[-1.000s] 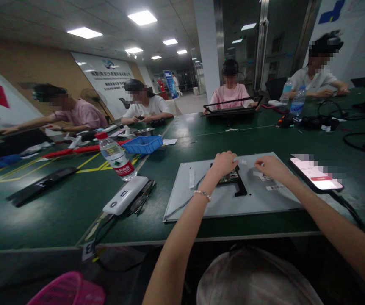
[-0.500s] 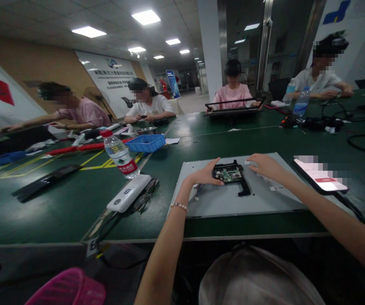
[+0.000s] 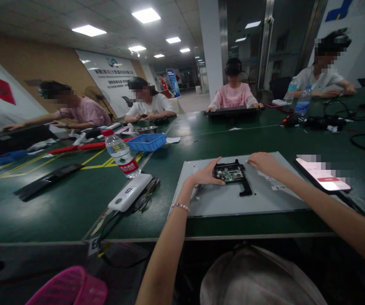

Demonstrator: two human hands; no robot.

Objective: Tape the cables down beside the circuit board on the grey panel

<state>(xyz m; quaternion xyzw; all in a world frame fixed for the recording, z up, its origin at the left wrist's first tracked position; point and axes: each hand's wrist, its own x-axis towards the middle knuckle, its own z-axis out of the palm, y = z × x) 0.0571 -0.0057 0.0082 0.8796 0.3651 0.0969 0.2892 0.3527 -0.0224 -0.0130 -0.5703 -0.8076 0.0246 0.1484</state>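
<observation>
A light grey flat panel point(image 3: 208, 201) lies on the green table in front of me. On it rests a black plastic bracket point(image 3: 246, 188) around a green circuit board point(image 3: 230, 174). My left hand point(image 3: 207, 174) grips the bracket's left side, thumb at the near edge and fingers at the far edge. Just right of the bracket, my right hand point(image 3: 263, 163) hovers over the panel with its fingers curled together. Whatever sits between those fingertips is too small or hidden to make out. White labels point(image 3: 277, 187) stick to the panel below my right wrist.
Left of the panel are a white power bank point(image 3: 131, 192), glasses point(image 3: 146, 195), a water bottle point(image 3: 123, 156) and a blue basket point(image 3: 147, 142). A lit phone point(image 3: 324, 174) with a cable lies right. Across the table, a person holds a black frame point(image 3: 233, 111).
My right hand's fingers have curled in closer; the small white bit at their tips no longer shows. My left hand stays on the bracket. The person opposite has lowered the black frame.
</observation>
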